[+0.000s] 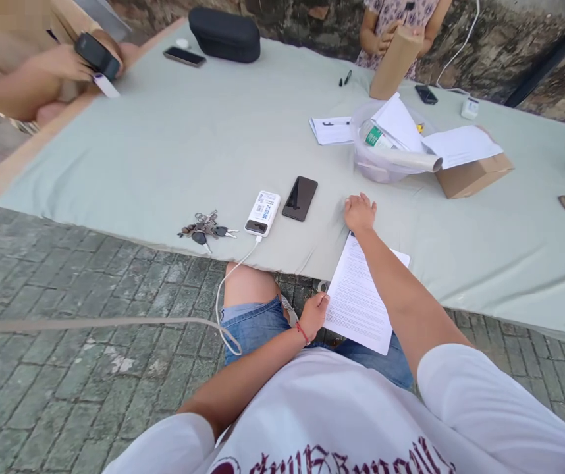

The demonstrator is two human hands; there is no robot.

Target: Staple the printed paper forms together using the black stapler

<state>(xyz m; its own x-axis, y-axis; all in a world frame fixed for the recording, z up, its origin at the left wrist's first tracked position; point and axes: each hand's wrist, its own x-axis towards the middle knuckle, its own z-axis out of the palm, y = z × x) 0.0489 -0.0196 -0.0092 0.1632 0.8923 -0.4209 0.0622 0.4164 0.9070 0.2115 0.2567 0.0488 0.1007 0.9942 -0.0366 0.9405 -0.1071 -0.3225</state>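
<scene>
My left hand [315, 313] pinches the left edge of a printed paper sheet [361, 306], which slants from the table edge down over my lap. Fingers bent, my right hand [360, 212] rests on the cloth at the top of the sheet. Whatever it may hold is hidden, and a small dark bit shows under the wrist. The right forearm crosses above the paper and covers part of it. Left of that hand lie a black smartphone [300, 198], a white power bank [263, 213] with a white cable plugged in, and a bunch of keys [206, 228].
A clear plastic tub [378, 168] holds papers and a bottle, beside a cardboard box [475, 174]. A black case [224, 35] and another phone [184, 56] lie at the back left. Other people sit around the table; one grips a brown box [395, 64].
</scene>
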